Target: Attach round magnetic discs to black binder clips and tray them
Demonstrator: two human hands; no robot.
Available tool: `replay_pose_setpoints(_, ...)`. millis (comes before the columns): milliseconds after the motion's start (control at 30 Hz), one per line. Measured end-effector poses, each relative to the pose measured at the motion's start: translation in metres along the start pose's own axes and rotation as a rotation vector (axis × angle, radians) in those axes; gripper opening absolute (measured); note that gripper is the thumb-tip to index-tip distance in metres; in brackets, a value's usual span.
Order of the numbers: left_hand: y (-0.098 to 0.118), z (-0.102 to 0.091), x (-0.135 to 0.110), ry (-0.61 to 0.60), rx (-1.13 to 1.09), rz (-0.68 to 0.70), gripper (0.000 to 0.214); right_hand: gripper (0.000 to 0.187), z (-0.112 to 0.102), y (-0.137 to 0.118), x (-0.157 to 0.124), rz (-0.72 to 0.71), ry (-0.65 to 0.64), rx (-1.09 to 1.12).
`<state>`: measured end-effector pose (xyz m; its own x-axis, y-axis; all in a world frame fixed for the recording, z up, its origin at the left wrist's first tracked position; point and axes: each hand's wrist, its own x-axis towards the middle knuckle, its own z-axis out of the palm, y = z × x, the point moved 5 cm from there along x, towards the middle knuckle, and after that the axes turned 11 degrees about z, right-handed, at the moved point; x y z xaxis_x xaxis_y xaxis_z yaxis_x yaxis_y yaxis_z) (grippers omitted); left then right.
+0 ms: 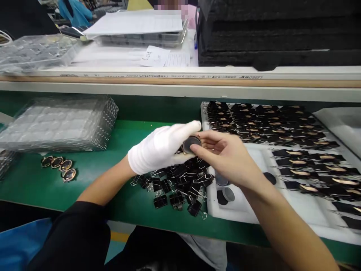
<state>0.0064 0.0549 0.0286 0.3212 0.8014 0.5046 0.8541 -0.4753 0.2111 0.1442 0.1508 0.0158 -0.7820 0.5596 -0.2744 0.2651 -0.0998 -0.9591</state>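
My left hand, in a white glove, is closed around a small round watch case with a gold-coloured edge, mostly hidden by the fingers. A dark grey disc covers the face turned toward me. My bare right hand pinches this disc at its right side, the thumb lying on its front. Below both hands, black binder clips lie in a loose heap. Just right of the heap, grey and black round discs rest in a white tray.
Rows of black binder clips clamped on gold-edged pieces fill the tray's back and right. Several gold-rimmed watch cases lie at left, before stacked clear plastic trays. A shelf crosses behind, bearing papers and black foam.
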Motion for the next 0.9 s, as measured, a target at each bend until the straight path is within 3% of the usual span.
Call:
replay_pose_setpoints(67,-0.005,-0.009,-0.003,-0.015,0.004,-0.071,0.058,0.021,-0.008,-0.007,0.003,-0.037,0.111,0.02)
replay_pose_setpoints(133,-0.008,-0.009,-0.009,-0.161,0.036,-0.138,0.04,0.015,-0.02,-0.015,0.0,-0.121,0.244,0.054)
replay_pose_setpoints(167,-0.008,-0.004,-0.012,-0.281,0.059,-0.16,0.037,0.013,-0.026,-0.019,-0.003,-0.169,0.302,0.077)
replay_pose_setpoints(233,-0.007,0.01,-0.021,-0.507,0.102,-0.178,0.05,0.011,-0.036,-0.023,-0.011,-0.236,0.378,0.131)
replay_pose_setpoints(333,-0.006,0.026,-0.027,-0.618,0.045,-0.156,0.055,0.011,-0.043,-0.021,-0.018,-0.193,0.376,0.152)
replay_pose_setpoints(433,-0.01,0.025,-0.021,-0.551,-0.212,-0.137,0.054,0.013,-0.043,-0.015,-0.017,-0.105,0.248,0.143)
replay_pose_setpoints(500,-0.016,0.015,-0.013,-0.428,-0.377,-0.158,0.054,0.015,-0.039,-0.01,-0.013,-0.038,0.113,0.152)
replay_pose_setpoints(667,-0.027,-0.006,-0.004,0.126,-0.43,-0.355,0.05,0.022,-0.027,0.004,-0.002,0.111,-0.101,0.286)
replay_pose_setpoints(733,-0.023,-0.004,-0.004,0.255,-0.411,-0.378,0.048,0.022,-0.018,0.007,0.0,0.14,-0.19,0.37)
replay_pose_setpoints(800,-0.019,0.002,-0.004,0.255,-0.462,-0.374,0.05,0.02,-0.011,0.009,0.001,0.14,-0.245,0.404)
replay_pose_setpoints(900,-0.017,0.011,-0.004,0.1,-0.669,-0.426,0.062,0.019,-0.008,0.01,0.0,0.115,-0.232,0.37)
